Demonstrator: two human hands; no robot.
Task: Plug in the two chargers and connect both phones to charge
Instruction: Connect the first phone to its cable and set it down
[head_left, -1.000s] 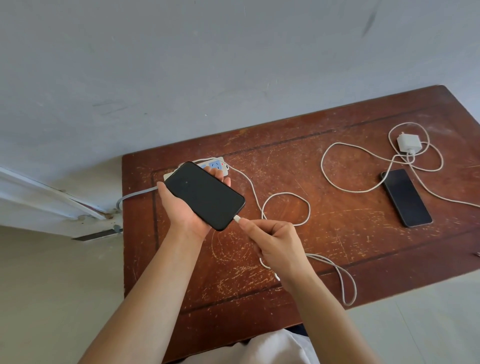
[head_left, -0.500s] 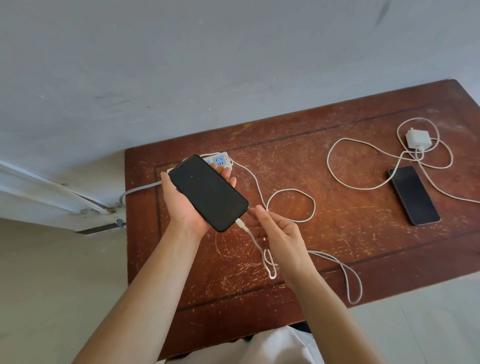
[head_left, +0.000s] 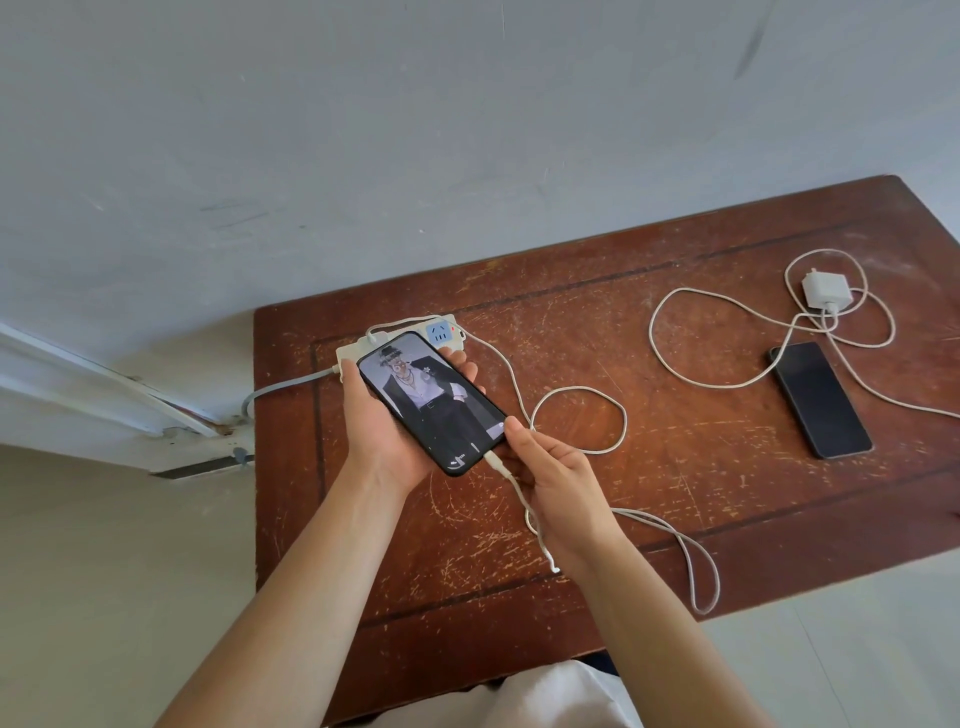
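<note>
My left hand (head_left: 387, 431) holds a black phone (head_left: 431, 400) from below, its screen lit with a picture. A white cable (head_left: 576, 421) is plugged into the phone's near end and loops over the table back to the white power strip (head_left: 441, 332) behind the phone. My right hand (head_left: 556, 467) touches the phone's near corner with the thumb, and the cable runs under its fingers. A second black phone (head_left: 820, 399) lies dark at the right, beside a white charger block (head_left: 826, 291) with its own loose cable (head_left: 727, 338).
The worn brown wooden table (head_left: 675, 493) stands against a grey wall. The strip's grey lead (head_left: 291, 387) hangs off the table's left edge toward a white door frame (head_left: 104, 395). The floor is pale tile.
The cable plug went into the held phone and its screen lit up. My right hand let go of the plug and moved up to the phone's corner.
</note>
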